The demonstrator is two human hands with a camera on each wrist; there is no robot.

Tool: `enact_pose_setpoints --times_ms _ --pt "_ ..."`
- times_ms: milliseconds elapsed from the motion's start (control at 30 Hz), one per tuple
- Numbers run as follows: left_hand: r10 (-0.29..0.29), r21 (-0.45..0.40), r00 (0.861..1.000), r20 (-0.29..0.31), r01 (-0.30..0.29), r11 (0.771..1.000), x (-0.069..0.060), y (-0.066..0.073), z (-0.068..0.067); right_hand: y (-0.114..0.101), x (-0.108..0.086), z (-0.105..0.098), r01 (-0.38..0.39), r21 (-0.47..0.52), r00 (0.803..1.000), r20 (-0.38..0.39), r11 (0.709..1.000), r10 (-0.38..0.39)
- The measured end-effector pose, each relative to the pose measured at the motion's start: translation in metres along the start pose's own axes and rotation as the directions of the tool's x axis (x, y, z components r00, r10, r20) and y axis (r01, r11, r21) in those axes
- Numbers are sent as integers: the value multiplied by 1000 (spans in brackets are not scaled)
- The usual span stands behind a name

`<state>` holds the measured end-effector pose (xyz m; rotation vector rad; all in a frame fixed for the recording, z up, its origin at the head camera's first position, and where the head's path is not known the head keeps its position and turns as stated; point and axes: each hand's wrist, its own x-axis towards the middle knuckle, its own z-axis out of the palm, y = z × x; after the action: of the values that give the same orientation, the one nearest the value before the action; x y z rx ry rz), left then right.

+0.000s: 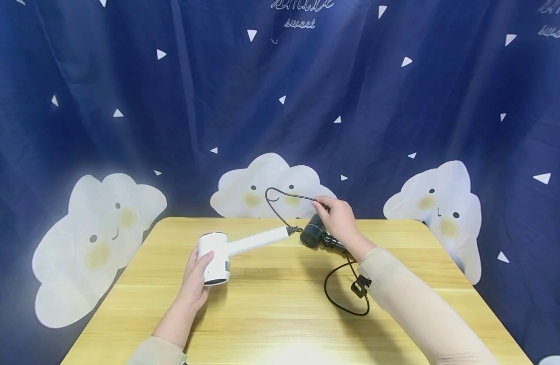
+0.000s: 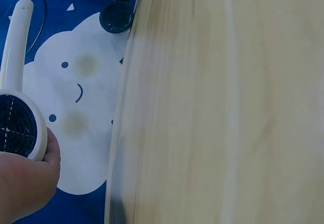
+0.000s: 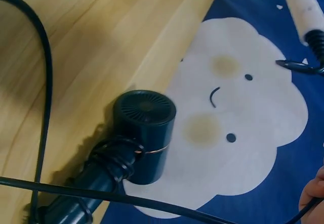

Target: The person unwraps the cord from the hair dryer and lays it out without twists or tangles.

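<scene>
My left hand [image 1: 195, 279] grips the round head of a white hair dryer [image 1: 257, 242], held above the table with its handle pointing right. In the left wrist view, the dryer's dark grille [image 2: 17, 125] shows beside the hand [image 2: 28, 186]. From the handle's end a black cord [image 1: 275, 188] loops up to my right hand [image 1: 339, 218], which pinches it. Below the right hand lies a dark hair dryer [image 1: 313, 232]; the right wrist view shows cord wound round the handle of this dark dryer [image 3: 144, 138].
A black plug [image 1: 360, 286] hangs by the right sleeve, with a loop of black cord [image 1: 327, 291] beside it. The wooden table [image 1: 271, 309] ends at a blue curtain [image 1: 234, 101] printed with white clouds and triangles.
</scene>
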<state>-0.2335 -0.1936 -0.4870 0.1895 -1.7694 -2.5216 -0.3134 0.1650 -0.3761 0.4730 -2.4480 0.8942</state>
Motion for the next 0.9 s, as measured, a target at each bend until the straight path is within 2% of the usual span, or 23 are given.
enact_pose_setpoints --times_ms 233,400,567,900 --pt "19 -26 1000 12 -19 999 1 -1 -2 16 -1 6 -22 -61 1000 20 998 23" --pt "7 -41 1000 16 -7 999 3 0 -3 25 -6 10 -43 -109 996 79 993 52" --pt "22 -44 1000 20 -21 999 3 0 -3 30 -14 14 -27 -145 991 124 989 46" --pt "-3 -42 1000 8 4 999 4 1 -4 43 -29 23 -48 -146 967 239 988 82"
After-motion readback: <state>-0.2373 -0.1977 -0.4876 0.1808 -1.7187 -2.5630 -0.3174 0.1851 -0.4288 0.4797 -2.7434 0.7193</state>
